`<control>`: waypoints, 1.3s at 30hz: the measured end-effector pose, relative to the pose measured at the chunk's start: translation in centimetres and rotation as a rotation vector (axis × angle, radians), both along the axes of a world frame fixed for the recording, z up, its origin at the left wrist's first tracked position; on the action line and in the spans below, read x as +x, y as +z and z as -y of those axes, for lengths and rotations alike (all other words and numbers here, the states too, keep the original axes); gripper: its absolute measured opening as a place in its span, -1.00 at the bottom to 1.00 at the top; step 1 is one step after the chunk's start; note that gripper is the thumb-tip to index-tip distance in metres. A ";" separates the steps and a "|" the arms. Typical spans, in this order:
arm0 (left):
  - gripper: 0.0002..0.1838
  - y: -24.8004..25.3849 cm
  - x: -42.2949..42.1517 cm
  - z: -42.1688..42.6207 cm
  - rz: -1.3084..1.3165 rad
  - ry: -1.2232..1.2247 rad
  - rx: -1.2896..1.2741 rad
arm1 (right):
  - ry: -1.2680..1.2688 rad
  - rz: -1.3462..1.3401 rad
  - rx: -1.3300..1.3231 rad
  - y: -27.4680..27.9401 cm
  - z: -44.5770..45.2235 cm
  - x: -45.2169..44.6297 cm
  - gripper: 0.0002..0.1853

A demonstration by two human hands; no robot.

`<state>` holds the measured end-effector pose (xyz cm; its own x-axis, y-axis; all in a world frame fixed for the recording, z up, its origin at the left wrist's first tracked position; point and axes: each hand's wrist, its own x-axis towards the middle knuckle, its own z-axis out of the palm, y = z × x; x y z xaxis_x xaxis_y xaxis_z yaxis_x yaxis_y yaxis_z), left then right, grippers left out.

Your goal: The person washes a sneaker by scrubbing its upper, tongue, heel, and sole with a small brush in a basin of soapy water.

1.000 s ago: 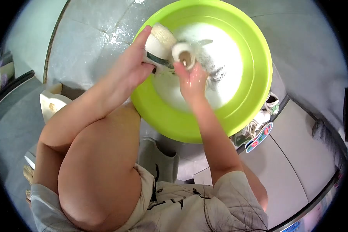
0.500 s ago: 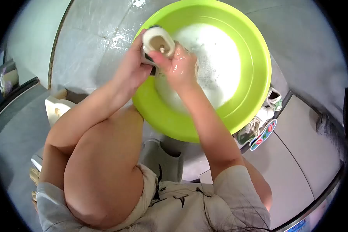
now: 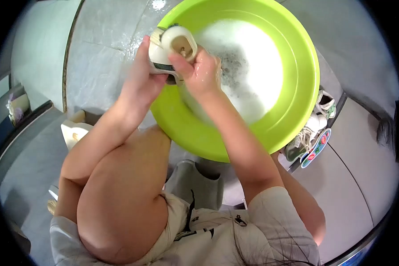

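Note:
A white shoe (image 3: 162,52) with a dark stripe is held over the left side of a lime-green basin (image 3: 297,84). Its rounded opening, beige inside, faces up toward me. My left hand (image 3: 142,80) is closed around the shoe's outer left side. Wet and closed, my right hand (image 3: 203,73) grips the collar, its thumb across the edge of the opening. Dark bristle-like edging shows at the shoe's far end; I cannot make out what it is. White suds (image 3: 252,57) fill the basin's water below.
Right of the basin lie white shoes (image 3: 312,126) and a flower-patterned insole (image 3: 317,148). A grey stool (image 3: 195,186) is between my legs. At left, a cream-coloured object (image 3: 75,132) stands on wet grey floor tiles (image 3: 102,66). A dark bristly thing (image 3: 385,133) is at far right.
The shoe has shifted slightly left and turned, showing more of its white side and stripe. Both hands keep their grip. The whole view has shifted a little.

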<state>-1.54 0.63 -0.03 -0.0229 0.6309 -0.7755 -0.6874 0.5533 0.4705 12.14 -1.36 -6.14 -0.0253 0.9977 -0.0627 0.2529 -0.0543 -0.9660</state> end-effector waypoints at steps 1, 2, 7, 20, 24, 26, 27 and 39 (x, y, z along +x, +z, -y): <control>-0.52 -0.2 -0.1 0.1 0.028 0.016 0.016 | 0.002 -0.003 0.011 0.1 -0.7 -0.1 -0.44; -0.53 -1.1 -0.3 0.2 0.058 0.037 0.042 | -0.053 0.003 -0.081 -2.6 0.3 0.6 -0.43; -0.55 -1.5 -0.6 0.8 0.115 0.001 0.067 | -0.086 -0.186 -0.367 -3.2 1.6 1.8 -0.38; -0.66 -1.1 -2.9 0.1 -0.252 -0.226 0.010 | -0.378 0.686 -0.606 -9.9 -0.7 13.5 -0.36; -0.63 -0.6 -2.9 -0.2 -0.433 -0.331 -0.029 | -0.188 0.549 -0.774 -12.8 -0.4 11.8 -0.53; -0.61 -0.7 -2.9 -0.5 -0.481 -0.395 -0.035 | -0.076 0.458 -0.546 -12.3 0.1 8.4 -0.50; -0.61 -0.4 -2.6 -0.7 -0.491 -0.412 -0.027 | -0.077 0.268 -0.559 -8.8 -0.4 6.1 -0.38; -0.72 -2.0 -2.3 1.2 -0.560 -0.351 0.129 | 0.096 0.046 -0.147 5.4 2.6 0.1 -0.29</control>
